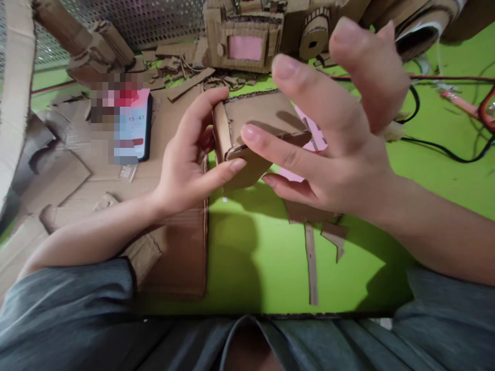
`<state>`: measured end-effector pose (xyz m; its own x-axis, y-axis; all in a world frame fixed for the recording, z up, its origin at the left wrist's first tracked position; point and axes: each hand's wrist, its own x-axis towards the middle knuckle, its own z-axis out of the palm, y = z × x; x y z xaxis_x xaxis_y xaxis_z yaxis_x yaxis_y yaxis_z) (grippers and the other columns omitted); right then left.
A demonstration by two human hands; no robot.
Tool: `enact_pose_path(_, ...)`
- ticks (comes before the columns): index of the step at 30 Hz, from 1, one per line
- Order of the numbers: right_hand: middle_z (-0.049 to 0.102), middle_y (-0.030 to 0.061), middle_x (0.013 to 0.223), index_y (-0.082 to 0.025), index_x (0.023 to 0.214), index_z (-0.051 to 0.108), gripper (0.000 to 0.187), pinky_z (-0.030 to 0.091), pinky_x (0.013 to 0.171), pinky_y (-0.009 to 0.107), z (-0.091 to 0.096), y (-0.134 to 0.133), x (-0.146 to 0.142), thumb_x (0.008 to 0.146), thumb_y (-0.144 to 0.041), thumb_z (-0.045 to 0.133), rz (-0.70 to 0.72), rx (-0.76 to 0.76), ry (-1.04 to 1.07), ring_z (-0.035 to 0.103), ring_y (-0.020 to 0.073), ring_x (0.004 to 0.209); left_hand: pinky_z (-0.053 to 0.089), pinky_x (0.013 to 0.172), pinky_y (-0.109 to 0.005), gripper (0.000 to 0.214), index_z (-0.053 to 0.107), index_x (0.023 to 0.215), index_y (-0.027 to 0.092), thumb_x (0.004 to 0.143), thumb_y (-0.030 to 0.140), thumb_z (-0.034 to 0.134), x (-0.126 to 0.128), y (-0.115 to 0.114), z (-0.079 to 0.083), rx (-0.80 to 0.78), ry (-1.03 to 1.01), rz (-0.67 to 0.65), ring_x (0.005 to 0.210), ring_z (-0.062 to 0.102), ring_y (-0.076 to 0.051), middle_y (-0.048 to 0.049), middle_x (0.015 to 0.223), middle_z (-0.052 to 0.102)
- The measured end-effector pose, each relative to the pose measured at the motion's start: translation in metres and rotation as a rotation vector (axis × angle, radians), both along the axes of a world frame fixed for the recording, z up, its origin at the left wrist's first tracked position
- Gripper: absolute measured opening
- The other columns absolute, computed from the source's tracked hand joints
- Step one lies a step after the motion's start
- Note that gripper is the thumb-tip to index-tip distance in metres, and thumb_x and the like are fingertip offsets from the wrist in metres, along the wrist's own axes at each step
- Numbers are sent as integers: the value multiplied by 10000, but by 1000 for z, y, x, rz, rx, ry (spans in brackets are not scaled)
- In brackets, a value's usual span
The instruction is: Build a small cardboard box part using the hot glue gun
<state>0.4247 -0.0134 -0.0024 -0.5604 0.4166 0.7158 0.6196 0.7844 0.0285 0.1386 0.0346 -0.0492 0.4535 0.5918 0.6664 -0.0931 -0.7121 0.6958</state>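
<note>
A small folded cardboard box is held above the green table, tilted, with corrugated edges showing. My left hand grips its left end, thumb along the lower front edge and fingers behind. My right hand is raised over the right side of the box with its fingers spread apart. One of its fingertips lies over the box's near edge; whether it presses there I cannot tell. Behind the right hand shows some pink paper, partly hidden.
On the left, a phone lies on a large cardboard sheet. Cardboard scraps and a cardboard model with a pink window stand at the back. A cardboard strip lies in front; black cable runs at right.
</note>
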Motion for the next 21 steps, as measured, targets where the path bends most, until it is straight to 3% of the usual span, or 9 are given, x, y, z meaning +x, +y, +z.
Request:
enact_pose_path(3, 584, -17, 1885, -472, 1764, 551, 533, 320, 1513, 810, 4, -2, 0, 1239, -476, 644, -7, -37, -7, 467, 428, 1810, 726, 1267, -495, 954, 475, 1792, 365, 1028, 749, 898, -1, 2, -3, -14, 39, 22, 1510, 789, -360, -128, 1790, 621)
enact_pose_path(7, 538, 115, 1913, -341, 1838, 476, 742, 322, 1503, 777, 8, 4, 10, 1164, -432, 771, 74, -63, -86, 459, 479, 1803, 721, 1271, -522, 1011, 461, 1770, 392, 976, 843, 895, 1, 0, -2, -51, 64, 43, 1525, 781, -379, -119, 1774, 639)
enact_pose_path(10, 548, 173, 1891, -273, 1850, 483, 807, 364, 1503, 688, 2, 10, 16, 1125, -474, 774, 94, -23, -44, 494, 447, 1783, 739, 1235, -511, 994, 512, 1735, 370, 956, 834, 919, 3, -4, 3, -87, 30, 75, 1487, 797, -378, -130, 1734, 670)
enact_pose_path(15, 688, 97, 1779, -273, 1737, 643, 639, 442, 1469, 670, -11, 11, 15, 1154, -535, 657, 72, 70, 54, 632, 425, 1669, 739, 1228, -487, 934, 547, 1689, 354, 971, 841, 892, 3, -8, 8, -168, 63, 137, 1526, 766, -380, -133, 1729, 676)
enact_pose_path(19, 657, 95, 1805, -281, 1740, 628, 614, 431, 1487, 611, -7, 11, 14, 1161, -486, 649, 73, 35, 25, 592, 369, 1700, 748, 1202, -476, 982, 530, 1706, 359, 938, 808, 944, 2, -2, 3, -114, 22, 80, 1494, 783, -379, -135, 1715, 677)
enact_pose_path(21, 608, 104, 1843, -297, 1834, 515, 684, 417, 1495, 620, -2, 12, 14, 1176, -469, 591, 120, -20, 30, 554, 364, 1729, 739, 1222, -477, 994, 526, 1708, 363, 930, 814, 950, 2, 0, 1, -123, 6, 72, 1474, 794, -373, -131, 1698, 688)
